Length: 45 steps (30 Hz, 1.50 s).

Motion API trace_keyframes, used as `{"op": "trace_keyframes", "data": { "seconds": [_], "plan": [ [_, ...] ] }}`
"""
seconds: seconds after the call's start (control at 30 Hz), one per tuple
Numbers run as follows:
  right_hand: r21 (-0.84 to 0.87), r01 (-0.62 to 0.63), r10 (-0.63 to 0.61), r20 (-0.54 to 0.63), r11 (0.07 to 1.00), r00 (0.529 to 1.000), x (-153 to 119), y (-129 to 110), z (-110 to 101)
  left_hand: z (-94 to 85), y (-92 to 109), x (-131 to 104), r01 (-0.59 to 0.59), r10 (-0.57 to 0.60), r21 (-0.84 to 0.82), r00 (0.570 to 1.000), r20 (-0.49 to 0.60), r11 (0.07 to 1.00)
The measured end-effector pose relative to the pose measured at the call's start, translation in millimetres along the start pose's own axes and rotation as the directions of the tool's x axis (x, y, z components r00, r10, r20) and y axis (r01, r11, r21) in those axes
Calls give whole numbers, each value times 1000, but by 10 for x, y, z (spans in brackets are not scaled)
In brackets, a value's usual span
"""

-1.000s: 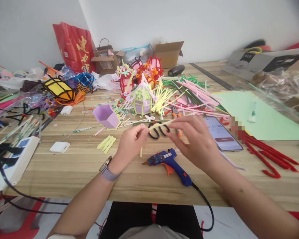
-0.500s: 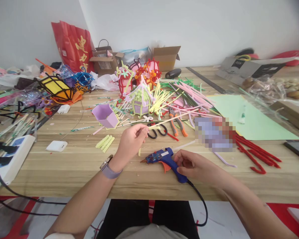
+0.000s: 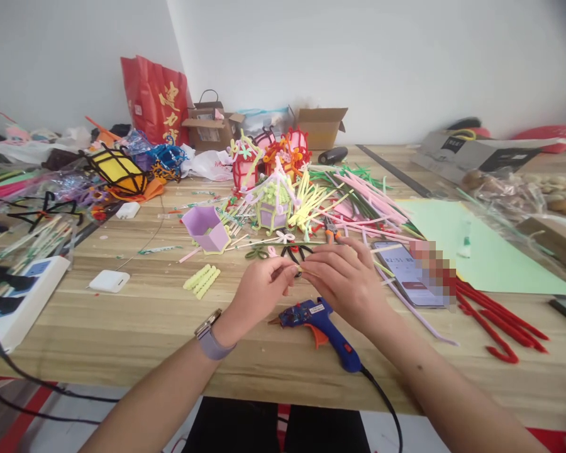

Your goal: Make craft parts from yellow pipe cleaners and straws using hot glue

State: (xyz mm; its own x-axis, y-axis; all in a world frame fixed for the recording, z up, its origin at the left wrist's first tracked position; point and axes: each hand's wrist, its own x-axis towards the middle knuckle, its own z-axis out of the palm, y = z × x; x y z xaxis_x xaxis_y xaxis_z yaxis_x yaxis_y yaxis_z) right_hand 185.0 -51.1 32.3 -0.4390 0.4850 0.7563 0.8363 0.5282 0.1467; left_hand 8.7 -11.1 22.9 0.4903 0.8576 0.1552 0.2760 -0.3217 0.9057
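My left hand (image 3: pixel 266 283), with a watch on its wrist, pinches a thin pale yellow pipe cleaner, mostly hidden by the fingers. Meeting it fingertip to fingertip, my right hand (image 3: pixel 349 280) is closed on the same strand, its knuckles facing up. Just below both hands lies a blue glue gun (image 3: pixel 323 324) with an orange trigger, nozzle to the left. Behind the fingers are the scissors' black handles (image 3: pixel 296 253), partly covered. A purple hexagonal cup (image 3: pixel 206 229) lies tilted beyond my left hand, near several braided yellow strips (image 3: pixel 202 280).
A lantern of green and lilac pipe cleaners (image 3: pixel 272 201) stands mid-table beside loose yellow stems (image 3: pixel 311 204). To the right lie a phone (image 3: pixel 405 274), red pipe cleaners (image 3: pixel 500 314) and a green sheet (image 3: pixel 490 251). A white power strip (image 3: pixel 33 302) sits at the left edge.
My right hand has left the glue gun's handle and come up to my left hand, taking hold of the pipe cleaner there. The view has shifted slightly upward.
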Motion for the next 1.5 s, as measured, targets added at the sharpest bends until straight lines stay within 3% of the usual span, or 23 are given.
{"op": "trace_keyframes", "data": {
  "seconds": [0.23,0.37,0.47,0.53,0.6,0.7,0.77,0.83,0.9,1.03,1.1,1.2,1.5],
  "plan": [
    [10,-16,16,0,1000,1000,-141,45,46,-12,19,-6,60,-50,-57,985,163,997],
    [-4,0,0,-5,1000,1000,-160,26,7,-29,61,-18,78,-76,-1,974,212,997],
    [-12,-11,11,-14,1000,1000,-147,-4,1,-18,89,-34,22,-40,99,980,193,995],
    [-9,-30,29,-23,1000,999,-140,-26,8,11,99,-53,-83,52,238,990,133,968],
    [13,-64,65,-24,998,998,-139,-44,21,56,95,-81,-208,194,444,978,79,871],
    [66,-128,128,4,990,992,-148,-57,43,128,72,-133,-337,384,742,916,116,580],
    [101,-151,149,27,983,988,-156,-55,54,159,55,-160,-387,461,839,867,190,382],
    [125,-155,152,40,980,988,-162,-46,60,172,43,-170,-412,495,864,837,233,291],
    [141,-151,146,43,978,988,-168,-29,58,165,37,-159,-411,489,840,847,209,354],
    [155,-146,140,48,977,989,-183,22,44,118,47,-106,-320,358,604,932,60,730],
    [166,-104,98,45,981,994,-192,47,39,95,55,-88,-255,284,496,959,18,830],
    [180,-40,35,29,983,999,-194,68,37,78,61,-82,-209,234,453,972,2,866],
    [221,-4,7,-11,975,1000,-187,48,31,79,98,-90,-174,170,442,984,48,880]
  ]
}}
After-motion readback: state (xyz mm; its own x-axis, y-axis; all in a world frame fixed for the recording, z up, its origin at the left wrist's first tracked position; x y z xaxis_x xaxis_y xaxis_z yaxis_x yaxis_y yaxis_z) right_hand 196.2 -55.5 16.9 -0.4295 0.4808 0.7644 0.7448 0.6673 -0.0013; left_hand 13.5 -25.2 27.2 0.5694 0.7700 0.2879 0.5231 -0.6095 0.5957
